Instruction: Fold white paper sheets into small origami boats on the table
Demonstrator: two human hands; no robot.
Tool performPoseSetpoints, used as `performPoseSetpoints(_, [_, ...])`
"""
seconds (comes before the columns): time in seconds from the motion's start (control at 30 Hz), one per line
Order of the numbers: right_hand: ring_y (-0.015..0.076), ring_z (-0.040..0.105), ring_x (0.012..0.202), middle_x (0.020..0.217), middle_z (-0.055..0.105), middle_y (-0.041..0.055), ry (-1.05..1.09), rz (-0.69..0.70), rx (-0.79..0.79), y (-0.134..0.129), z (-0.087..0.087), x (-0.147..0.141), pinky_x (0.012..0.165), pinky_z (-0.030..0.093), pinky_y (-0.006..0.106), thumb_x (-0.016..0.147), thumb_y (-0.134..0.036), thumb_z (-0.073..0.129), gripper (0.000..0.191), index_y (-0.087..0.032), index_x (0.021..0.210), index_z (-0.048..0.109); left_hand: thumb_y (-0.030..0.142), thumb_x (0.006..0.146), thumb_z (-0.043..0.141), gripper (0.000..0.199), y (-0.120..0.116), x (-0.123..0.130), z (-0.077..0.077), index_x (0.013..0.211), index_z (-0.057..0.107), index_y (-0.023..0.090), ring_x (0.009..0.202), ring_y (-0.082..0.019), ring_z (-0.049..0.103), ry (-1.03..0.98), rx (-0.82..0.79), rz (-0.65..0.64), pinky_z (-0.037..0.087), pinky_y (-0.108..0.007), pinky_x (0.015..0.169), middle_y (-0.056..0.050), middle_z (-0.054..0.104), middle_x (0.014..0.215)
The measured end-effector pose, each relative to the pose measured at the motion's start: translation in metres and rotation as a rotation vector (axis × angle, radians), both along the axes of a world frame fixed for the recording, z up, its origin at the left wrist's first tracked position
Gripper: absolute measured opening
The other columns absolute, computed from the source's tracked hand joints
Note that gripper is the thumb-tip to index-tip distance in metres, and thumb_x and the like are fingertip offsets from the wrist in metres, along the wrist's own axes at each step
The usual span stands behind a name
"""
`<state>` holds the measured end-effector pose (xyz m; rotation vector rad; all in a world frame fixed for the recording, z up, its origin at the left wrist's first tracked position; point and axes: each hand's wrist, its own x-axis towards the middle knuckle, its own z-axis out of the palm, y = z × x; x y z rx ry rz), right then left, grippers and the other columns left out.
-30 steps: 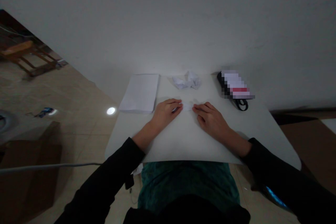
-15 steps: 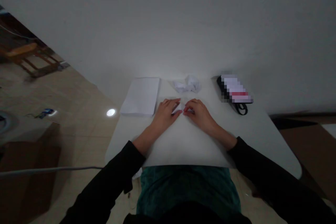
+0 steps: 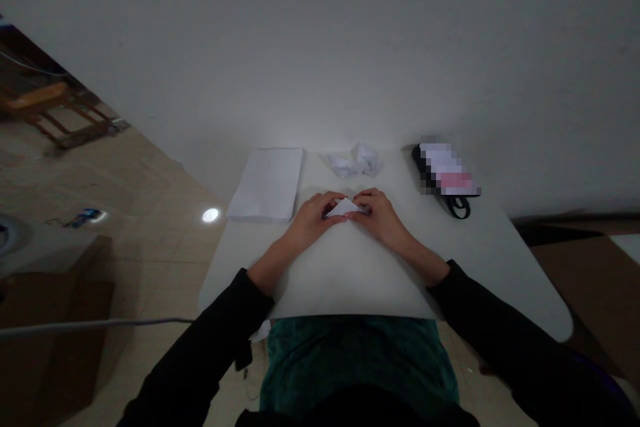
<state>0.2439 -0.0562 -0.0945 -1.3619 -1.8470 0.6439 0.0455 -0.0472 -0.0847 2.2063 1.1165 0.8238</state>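
Between my hands, over the middle of the white table (image 3: 345, 280), is a small piece of folded white paper (image 3: 346, 207) that shows as a triangle with its tip pointing away from me. My left hand (image 3: 315, 215) pinches its left corner, thumb along the near edge. On the right corner, my right hand (image 3: 377, 213) grips it with thumb and fingers. Part of the paper is hidden behind the fingers. Just beyond my hands lie folded white paper pieces (image 3: 355, 163).
A stack of white paper (image 3: 267, 183) lies at the table's left. To the right is a dark case with a strap (image 3: 459, 207), its top blurred out. A wall (image 3: 320, 47) rises behind the table. Cardboard boxes (image 3: 55, 340) and a wooden stool (image 3: 55, 107) stand off to the left.
The folded paper now shows as a clear triangle between my hands, where before only a sliver was visible. My fingers have shifted slightly around it. Other things lie as before.
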Motion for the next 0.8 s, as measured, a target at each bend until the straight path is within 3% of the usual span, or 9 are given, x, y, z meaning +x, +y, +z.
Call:
performPoseSetpoints(0.13, [0.0232,0.060,0.089,0.090,0.070,0.0059,0.037,0.063,0.031,0.001,-0.001,0.001,0.072,0.046,0.034,0.076,-0.027,0.074,0.008,-0.022,0.081,0.074,0.035,0.083,0.070,0.033,0.000,0.001,0.002,0.113,0.063,0.023,0.094,-0.021,0.062,-0.007,0.105,0.003,0.048,-0.037,0.087,-0.004,0.068,0.097])
performPoseSetpoints(0.27, [0.0184,0.060,0.068,0.074,0.070,0.0024,0.209,0.110,-0.066,-0.001,0.006,0.002,0.064,0.045,0.031,0.076,-0.039,0.072,0.019,-0.020,0.077,0.074,0.035,0.086,0.066,0.025,-0.002,0.001,0.007,0.106,0.065,0.022,0.088,-0.018,0.066,-0.109,0.026,-0.016,0.052,-0.031,0.079,-0.004,0.070,0.097])
performPoseSetpoints(0.43, [0.0169,0.061,0.065,0.070,0.070,0.0013,0.491,0.098,-0.164,-0.007,0.016,-0.001,0.062,0.046,0.029,0.071,-0.045,0.076,0.027,-0.019,0.074,0.073,0.036,0.084,0.069,0.022,-0.006,0.001,0.013,0.100,0.068,0.021,0.084,-0.015,0.066,-0.193,0.137,0.005,0.053,-0.028,0.077,-0.003,0.070,0.091])
performPoseSetpoints(0.53, [0.0153,0.061,0.060,0.064,0.069,0.0007,0.585,0.067,-0.193,-0.011,0.022,-0.005,0.061,0.046,0.028,0.071,-0.043,0.077,0.026,-0.018,0.068,0.071,0.037,0.080,0.073,0.028,-0.007,0.003,0.014,0.102,0.068,0.021,0.093,-0.017,0.066,-0.310,0.163,0.048,0.055,-0.032,0.083,-0.006,0.069,0.099])
performPoseSetpoints(0.6, [0.0158,0.064,0.061,0.066,0.071,0.0020,0.677,0.044,-0.213,-0.014,0.026,-0.007,0.063,0.049,0.029,0.071,-0.043,0.078,0.026,-0.018,0.068,0.071,0.038,0.077,0.076,0.032,-0.008,0.005,0.013,0.103,0.068,0.021,0.104,-0.020,0.064,-0.437,0.125,0.076,0.056,-0.034,0.088,-0.009,0.066,0.112])
performPoseSetpoints(0.67, [0.0172,0.067,0.063,0.069,0.073,0.0036,0.770,0.033,-0.249,-0.016,0.029,-0.009,0.065,0.053,0.031,0.070,-0.044,0.079,0.027,-0.018,0.072,0.072,0.038,0.075,0.077,0.034,-0.009,0.009,0.013,0.102,0.067,0.020,0.104,-0.020,0.066,-0.575,0.024,0.102,0.057,-0.035,0.087,-0.009,0.065,0.118])
performPoseSetpoints(0.8, [0.0189,0.070,0.064,0.071,0.075,0.0055,0.871,0.002,-0.301,-0.018,0.031,-0.012,0.067,0.058,0.034,0.065,-0.045,0.082,0.032,-0.017,0.075,0.073,0.038,0.070,0.080,0.038,-0.015,0.016,0.016,0.099,0.067,0.017,0.077,-0.017,0.072,-0.680,-0.206,0.234,0.061,-0.034,0.078,-0.006,0.074,0.095])
